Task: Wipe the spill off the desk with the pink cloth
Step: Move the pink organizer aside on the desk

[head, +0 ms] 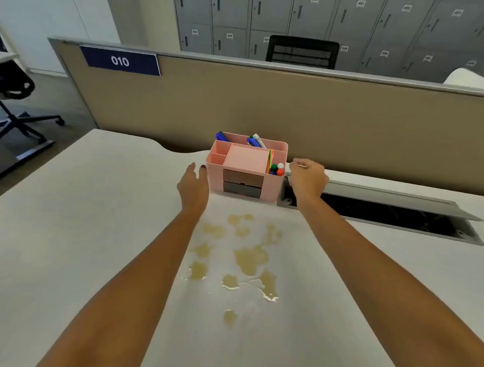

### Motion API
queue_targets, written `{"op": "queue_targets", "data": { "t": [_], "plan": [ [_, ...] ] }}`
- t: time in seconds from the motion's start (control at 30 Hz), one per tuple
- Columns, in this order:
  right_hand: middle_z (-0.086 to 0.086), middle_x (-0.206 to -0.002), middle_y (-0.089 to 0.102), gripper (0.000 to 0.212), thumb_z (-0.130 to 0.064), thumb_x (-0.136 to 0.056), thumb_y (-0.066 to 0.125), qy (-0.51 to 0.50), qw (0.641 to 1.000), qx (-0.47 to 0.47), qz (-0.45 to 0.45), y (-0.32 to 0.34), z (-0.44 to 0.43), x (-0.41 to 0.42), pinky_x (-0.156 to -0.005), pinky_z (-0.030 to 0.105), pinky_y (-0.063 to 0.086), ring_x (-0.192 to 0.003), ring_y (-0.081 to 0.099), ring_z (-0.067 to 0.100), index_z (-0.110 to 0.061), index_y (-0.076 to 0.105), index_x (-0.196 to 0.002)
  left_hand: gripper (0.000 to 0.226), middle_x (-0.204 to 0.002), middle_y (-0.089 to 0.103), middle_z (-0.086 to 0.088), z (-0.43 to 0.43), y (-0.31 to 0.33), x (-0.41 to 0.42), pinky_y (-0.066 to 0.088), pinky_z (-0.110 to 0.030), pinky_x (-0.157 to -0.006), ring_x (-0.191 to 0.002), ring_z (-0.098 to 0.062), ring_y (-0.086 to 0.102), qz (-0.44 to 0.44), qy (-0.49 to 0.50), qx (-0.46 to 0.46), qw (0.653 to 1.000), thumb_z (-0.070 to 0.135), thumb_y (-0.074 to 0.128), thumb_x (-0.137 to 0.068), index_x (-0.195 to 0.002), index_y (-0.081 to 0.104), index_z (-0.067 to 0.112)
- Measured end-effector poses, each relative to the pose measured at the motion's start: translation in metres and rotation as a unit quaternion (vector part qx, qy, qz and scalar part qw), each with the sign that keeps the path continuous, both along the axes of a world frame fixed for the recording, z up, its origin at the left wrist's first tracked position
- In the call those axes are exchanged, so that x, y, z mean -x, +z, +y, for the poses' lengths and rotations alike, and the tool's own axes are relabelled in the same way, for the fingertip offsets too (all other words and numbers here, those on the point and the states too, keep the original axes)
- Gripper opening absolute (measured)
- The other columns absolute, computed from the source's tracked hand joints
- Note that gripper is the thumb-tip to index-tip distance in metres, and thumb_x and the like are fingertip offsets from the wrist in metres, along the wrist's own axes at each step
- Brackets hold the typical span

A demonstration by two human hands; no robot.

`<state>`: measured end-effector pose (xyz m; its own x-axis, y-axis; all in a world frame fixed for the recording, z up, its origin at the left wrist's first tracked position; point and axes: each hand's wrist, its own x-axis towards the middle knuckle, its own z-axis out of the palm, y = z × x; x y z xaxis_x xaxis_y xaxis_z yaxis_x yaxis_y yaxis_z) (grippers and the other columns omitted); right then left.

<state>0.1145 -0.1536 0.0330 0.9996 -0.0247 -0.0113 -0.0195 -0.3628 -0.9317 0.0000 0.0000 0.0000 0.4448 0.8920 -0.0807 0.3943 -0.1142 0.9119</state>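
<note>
The pale surface (78, 235) carries a tan spill (243, 259) at centre. At 12 o'clock from it, the pink organiser (247, 170) stands between both hands: left hand (193, 183) grip apart, right hand (307, 176) grip curled together, empty.

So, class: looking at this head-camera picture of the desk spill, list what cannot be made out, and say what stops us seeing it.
- Pink cloth: nowhere in the head view, so its place is unknown.
- Right hand: curled, back to camera; any contents are hidden.
- Organizer drawers: shut fronts hide what is inside.
- Left hand: beside the organizer; touching or apart is unclear.
- Locker labels: too small and blurred.
- Cable tray: interior too dark.
</note>
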Motion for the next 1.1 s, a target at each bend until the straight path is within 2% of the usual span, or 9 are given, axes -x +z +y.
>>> {"op": "queue_targets", "data": {
  "t": [0.07, 0.1, 0.17, 0.23, 0.3, 0.53, 0.77, 1.0, 1.1],
  "plan": [
    [0.002, -0.093, 0.067, 0.007, -0.018, -0.089, 0.063, -0.014, 0.997, -0.035, 0.072, 0.002, 0.008, -0.017, -0.08, 0.035, 0.058, -0.085, 0.061, 0.016, -0.014, 0.069, -0.087, 0.054, -0.148, 0.042, -0.007, 0.008, 0.004, -0.009, 0.04, -0.039, -0.105, -0.129, -0.027, 0.045, 0.013, 0.007, 0.05, 0.999, 0.045, 0.045, -0.095, -0.141, 0.04, 0.016],
    [0.003, -0.089, 0.064, 0.007, -0.019, -0.087, 0.066, -0.015, 0.993, -0.043, 0.108, 0.003, 0.011, -0.024, -0.08, 0.037, 0.059, -0.083, 0.062, 0.017, -0.015, 0.064, -0.082, 0.055, -0.143, 0.047, -0.007, 0.012, 0.006, -0.014, 0.043, -0.04, -0.102, -0.121, -0.026, 0.049, 0.0, 0.008, 0.091, 0.996, 0.047, 0.049, -0.093, -0.137, 0.045, 0.015],
    [0.005, -0.092, 0.062, 0.012, -0.021, -0.085, 0.069, -0.01, 0.985, -0.061, 0.16, 0.005, 0.018, -0.033, -0.076, 0.034, 0.06, -0.08, 0.061, 0.017, -0.015, 0.058, -0.087, 0.054, -0.137, 0.051, -0.009, 0.021, 0.01, -0.022, 0.046, -0.041, -0.098, -0.112, -0.026, 0.05, -0.045, -0.002, 0.183, 0.982, 0.047, 0.055, -0.09, -0.131, 0.047, 0.013],
    [0.006, -0.097, 0.06, 0.02, -0.02, -0.083, 0.07, -0.001, 0.983, -0.058, 0.175, 0.004, 0.024, -0.041, -0.07, 0.033, 0.06, -0.081, 0.061, 0.019, -0.015, 0.057, -0.097, 0.057, -0.141, 0.048, -0.009, 0.028, 0.01, -0.03, 0.045, -0.046, -0.099, -0.124, -0.031, 0.047, -0.061, -0.019, 0.234, 0.97, 0.043, 0.059, -0.089, -0.134, 0.042, 0.013],
    [0.007, -0.1, 0.059, 0.026, -0.019, -0.082, 0.071, 0.006, 0.983, -0.047, 0.18, 0.004, 0.027, -0.044, -0.072, 0.035, 0.06, -0.086, 0.062, 0.022, -0.014, 0.055, -0.102, 0.056, -0.143, 0.046, -0.008, 0.035, 0.009, -0.037, 0.044, -0.05, -0.1, -0.129, -0.033, 0.045, -0.058, -0.023, 0.237, 0.969, 0.039, 0.059, -0.089, -0.135, 0.04, 0.014],
    [0.01, -0.107, 0.065, 0.02, -0.019, -0.09, 0.063, 0.033, 0.979, -0.011, 0.202, -0.009, 0.028, -0.051, -0.076, 0.046, 0.06, -0.088, 0.066, 0.028, -0.013, 0.058, -0.108, 0.034, -0.132, 0.056, -0.007, 0.043, 0.008, -0.05, 0.046, -0.053, -0.095, -0.12, -0.032, 0.052, -0.034, -0.028, 0.23, 0.972, 0.021, 0.052, -0.095, -0.128, 0.049, 0.019],
    [0.008, -0.1, 0.063, 0.02, -0.021, -0.092, 0.06, 0.063, 0.984, 0.015, 0.167, -0.01, 0.028, -0.052, -0.073, 0.047, 0.06, -0.081, 0.066, 0.028, -0.014, 0.062, -0.111, 0.027, -0.122, 0.062, -0.006, 0.047, 0.001, -0.053, 0.052, -0.049, -0.089, -0.103, -0.028, 0.059, -0.017, -0.036, 0.185, 0.982, 0.034, 0.049, -0.096, -0.118, 0.055, 0.021],
    [0.006, -0.096, 0.057, 0.018, -0.022, -0.093, 0.058, 0.069, 0.988, 0.037, 0.135, -0.01, 0.033, -0.046, -0.075, 0.045, 0.06, -0.084, 0.064, 0.029, -0.011, 0.06, -0.108, 0.02, -0.119, 0.062, -0.007, 0.051, 0.002, -0.044, 0.053, -0.048, -0.089, -0.098, -0.028, 0.058, -0.011, -0.041, 0.162, 0.986, 0.035, 0.048, -0.095, -0.108, 0.053, 0.021],
    [0.006, -0.094, 0.058, 0.021, -0.021, -0.094, 0.057, 0.093, 0.987, 0.048, 0.124, -0.011, 0.04, -0.037, -0.073, 0.045, 0.06, -0.081, 0.066, 0.03, -0.01, 0.064, -0.11, 0.026, -0.122, 0.062, -0.009, 0.06, 0.005, -0.032, 0.053, -0.05, -0.09, -0.104, -0.032, 0.06, -0.003, -0.031, 0.149, 0.988, 0.034, 0.05, -0.095, -0.115, 0.055, 0.018]
  ]
}}
